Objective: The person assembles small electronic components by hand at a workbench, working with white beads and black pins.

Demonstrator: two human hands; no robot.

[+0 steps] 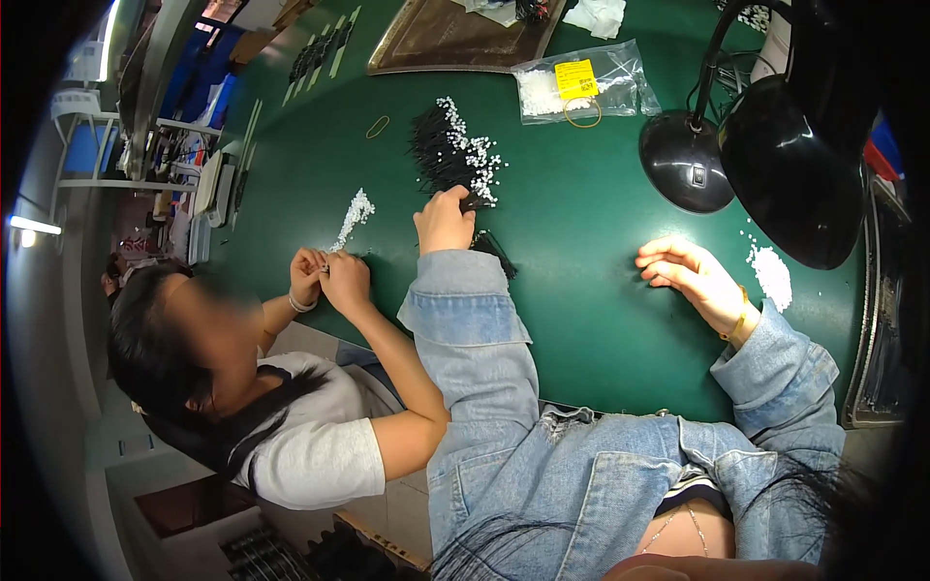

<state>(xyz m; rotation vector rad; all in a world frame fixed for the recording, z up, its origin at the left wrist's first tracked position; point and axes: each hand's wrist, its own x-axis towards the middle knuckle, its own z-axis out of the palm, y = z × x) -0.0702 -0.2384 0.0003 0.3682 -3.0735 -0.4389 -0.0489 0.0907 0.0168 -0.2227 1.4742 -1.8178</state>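
Note:
My left hand (446, 223) reaches to the near end of a heap of thin black wire-like pieces (438, 150) with small white ends. Its fingers are curled together at the heap, and what they pinch, if anything, is hidden. A small separate bunch of black pieces (495, 254) lies just right of that wrist. Over the green tabletop, my right hand (690, 279) is held with its fingers loosely bent and apart, nothing visible in them. Beside it, to the right, is a pile of small white beads or caps (772, 275).
A co-worker's hands (334, 276) meet at another white pile (355, 215) on the left. A black desk lamp (799, 165) rises at the right. Farther back lie a clear bag of white pieces (542, 92), a brown tray (387, 60) and a rubber band (378, 127).

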